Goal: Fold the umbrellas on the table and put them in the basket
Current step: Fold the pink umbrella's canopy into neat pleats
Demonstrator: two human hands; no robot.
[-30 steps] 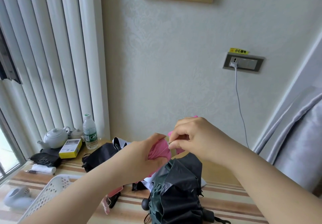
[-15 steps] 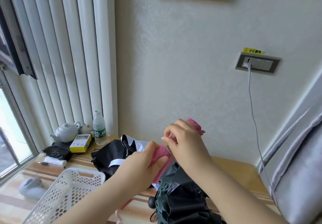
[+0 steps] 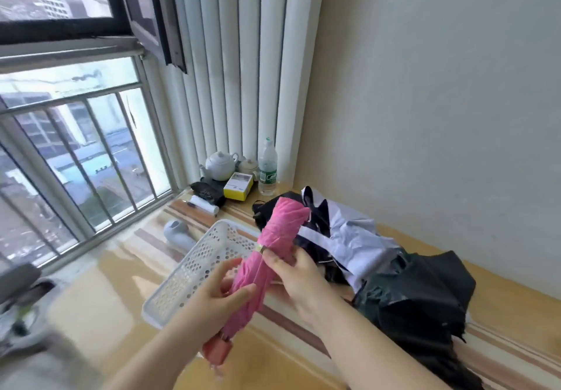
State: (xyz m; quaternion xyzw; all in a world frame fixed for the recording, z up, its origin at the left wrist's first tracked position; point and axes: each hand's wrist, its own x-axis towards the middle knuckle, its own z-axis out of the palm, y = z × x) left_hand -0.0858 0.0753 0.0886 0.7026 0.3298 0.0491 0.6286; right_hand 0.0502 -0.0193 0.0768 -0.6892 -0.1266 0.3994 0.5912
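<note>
1. Head view: our left hand (image 3: 219,294) and right hand (image 3: 299,271) both grip the rolled pink umbrella (image 3: 267,256), a creased fabric cylinder held above the perforated white plastic basket (image 3: 194,263).
2. Crumpled black umbrella (image 3: 422,301) lies on the glossy striped table (image 3: 303,356).

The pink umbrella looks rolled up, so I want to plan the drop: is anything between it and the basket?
Nothing visible. The pink umbrella, held by both hands, hangs right above the white basket, whose visible inside holds nothing.
</note>
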